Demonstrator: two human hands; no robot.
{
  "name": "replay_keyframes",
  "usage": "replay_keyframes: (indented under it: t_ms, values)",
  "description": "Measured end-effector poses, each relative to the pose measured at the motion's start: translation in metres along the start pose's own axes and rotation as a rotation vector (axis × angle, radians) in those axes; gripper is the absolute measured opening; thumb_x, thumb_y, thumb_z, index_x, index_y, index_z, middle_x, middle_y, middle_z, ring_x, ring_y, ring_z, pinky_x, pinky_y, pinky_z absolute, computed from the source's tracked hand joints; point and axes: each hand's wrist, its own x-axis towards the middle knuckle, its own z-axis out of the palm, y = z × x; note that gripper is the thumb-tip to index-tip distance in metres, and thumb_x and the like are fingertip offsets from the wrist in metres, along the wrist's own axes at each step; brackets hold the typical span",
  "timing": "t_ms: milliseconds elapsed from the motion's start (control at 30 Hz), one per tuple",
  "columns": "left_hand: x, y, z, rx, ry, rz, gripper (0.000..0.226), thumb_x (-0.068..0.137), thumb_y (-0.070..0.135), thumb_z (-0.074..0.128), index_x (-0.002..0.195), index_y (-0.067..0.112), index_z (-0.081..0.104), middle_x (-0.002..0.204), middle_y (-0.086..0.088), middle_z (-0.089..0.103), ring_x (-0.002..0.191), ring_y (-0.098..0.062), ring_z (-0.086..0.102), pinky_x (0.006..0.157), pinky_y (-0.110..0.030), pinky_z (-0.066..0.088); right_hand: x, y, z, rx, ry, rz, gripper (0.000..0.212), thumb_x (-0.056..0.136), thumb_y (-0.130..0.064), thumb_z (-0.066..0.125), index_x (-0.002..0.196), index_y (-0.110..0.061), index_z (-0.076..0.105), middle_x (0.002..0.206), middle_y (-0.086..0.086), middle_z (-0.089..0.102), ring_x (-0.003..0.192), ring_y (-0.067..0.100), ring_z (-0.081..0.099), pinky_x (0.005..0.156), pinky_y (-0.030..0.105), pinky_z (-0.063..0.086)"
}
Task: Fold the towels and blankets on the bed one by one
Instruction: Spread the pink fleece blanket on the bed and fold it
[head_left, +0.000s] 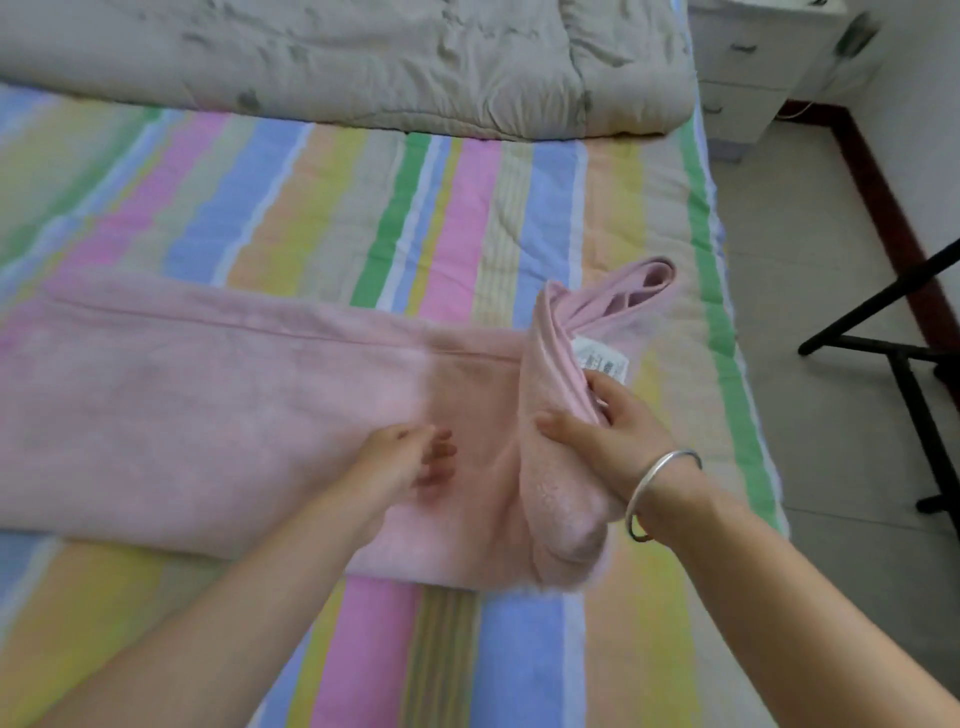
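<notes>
Grip: right hand (602, 441) clutches bunched end of pink towel (208, 415); left hand (405, 457) relaxed, resting on it.
Progress: partly folded, lower centre; unfinished.

Bare striped bed (322, 197) between pink towel (208, 405) and grey quilt (363, 62) along the far edge, bare strip at near edge, black stand (904, 364) off the right edge

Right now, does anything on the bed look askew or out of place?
The pink towel is bunched and twisted at its right end, gripped by the right hand, white label exposed; the rest lies flat on the striped sheet. Nothing torn or spilled.
</notes>
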Motion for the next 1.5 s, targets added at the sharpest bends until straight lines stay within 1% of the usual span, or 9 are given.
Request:
replay_keyframes:
  t_ms: [200, 333, 433, 567, 767, 933, 1033, 1233, 1500]
  values:
    - [0.013, 0.008, -0.126, -0.131, 0.073, -0.109, 0.031, 0.104, 0.015, 0.037, 0.11, 0.003, 0.064, 0.073, -0.005, 0.071, 0.054, -0.014, 0.066, 0.041, -0.023, 0.051, 0.003, -0.045, 0.153, -0.021, -0.122, -0.066, 0.039, 0.082, -0.018, 0.071, 0.118, -0.023, 0.06, 0.094, -0.009, 0.064, 0.088, 0.011, 0.06, 0.083, 0.024, 0.048]
    - [0.027, 0.005, -0.182, -0.072, 0.017, -0.192, 0.034, 0.094, 0.034, 0.053, 0.089, 0.01, 0.076, 0.095, -0.013, 0.075, 0.076, -0.023, 0.07, 0.075, -0.036, 0.055, 0.014, -0.037, 0.233, 0.079, -0.216, 0.128, 0.043, 0.086, -0.006, 0.061, 0.126, -0.019, 0.054, 0.083, -0.004, 0.061, 0.072, 0.022, 0.061, 0.08, 0.043, 0.057]
    - [0.042, 0.001, -0.19, -0.054, -0.043, -0.235, 0.041, 0.094, 0.047, 0.051, 0.102, 0.012, 0.072, 0.094, -0.013, 0.074, 0.08, -0.022, 0.069, 0.075, -0.033, 0.052, 0.015, -0.03, 0.253, 0.232, -0.157, 0.221, 0.041, 0.088, 0.005, 0.052, 0.125, -0.012, 0.054, 0.087, 0.005, 0.059, 0.068, 0.023, 0.059, 0.061, 0.035, 0.052]
    - [0.056, 0.006, -0.171, 0.052, 0.037, -0.074, 0.042, 0.089, 0.049, 0.061, 0.113, 0.014, 0.066, 0.087, -0.012, 0.068, 0.066, -0.003, 0.066, 0.053, -0.016, 0.046, 0.008, -0.03, 0.241, 0.28, -0.058, 0.283, 0.04, 0.09, 0.012, 0.037, 0.115, -0.014, 0.055, 0.099, 0.015, 0.067, 0.07, 0.017, 0.068, 0.056, 0.034, 0.056]
    - [0.054, 0.011, -0.157, 0.351, 0.008, 0.224, 0.045, 0.075, 0.039, 0.078, 0.111, 0.022, 0.058, 0.098, 0.002, 0.068, 0.094, -0.016, 0.064, 0.088, -0.042, 0.053, -0.001, -0.032, 0.232, 0.279, -0.052, 0.313, 0.047, 0.084, 0.018, 0.026, 0.103, -0.006, 0.061, 0.092, 0.013, 0.07, 0.077, 0.019, 0.069, 0.062, 0.037, 0.057]
    - [0.038, 0.008, -0.158, 0.267, 0.011, 0.27, 0.022, 0.084, 0.027, 0.073, 0.1, 0.028, 0.058, 0.094, 0.007, 0.067, 0.086, -0.009, 0.063, 0.073, -0.027, 0.052, -0.002, -0.038, 0.219, -0.297, 0.32, -0.116, 0.036, 0.08, 0.0, 0.05, 0.095, -0.03, 0.063, 0.092, -0.017, 0.061, 0.089, 0.004, 0.057, 0.077, 0.023, 0.045]
    - [0.035, 0.005, -0.165, 0.326, 0.086, 0.291, 0.015, 0.086, 0.027, 0.071, 0.089, 0.029, 0.056, 0.09, 0.006, 0.067, 0.084, -0.014, 0.064, 0.076, -0.035, 0.053, 0.006, -0.04, 0.226, -0.545, 0.278, -0.339, 0.037, 0.083, -0.015, 0.052, 0.118, -0.024, 0.062, 0.122, -0.006, 0.057, 0.12, 0.019, 0.042, 0.099, 0.026, 0.035]
    - [0.047, -0.005, -0.193, 0.383, 0.257, 0.367, 0.026, 0.09, 0.015, 0.056, 0.113, 0.024, 0.063, 0.104, 0.006, 0.068, 0.095, -0.015, 0.063, 0.084, -0.03, 0.049, 0.017, -0.015, 0.272, -1.001, -0.009, -0.2, 0.086, 0.072, -0.066, -0.011, 0.152, -0.038, 0.0, 0.161, -0.002, -0.012, 0.146, 0.024, -0.021, 0.115, 0.052, -0.016]
    - [0.081, 0.001, -0.334, 0.397, 0.579, 0.404, 0.044, 0.085, 0.005, 0.042, 0.121, 0.023, 0.062, 0.108, -0.006, 0.064, 0.087, -0.023, 0.059, 0.085, -0.041, 0.052, 0.033, 0.008, 0.289, -1.186, 0.001, -0.132, 0.091, 0.067, -0.072, -0.021, 0.15, -0.034, -0.016, 0.158, 0.002, -0.025, 0.144, 0.028, -0.026, 0.112, 0.058, -0.018]
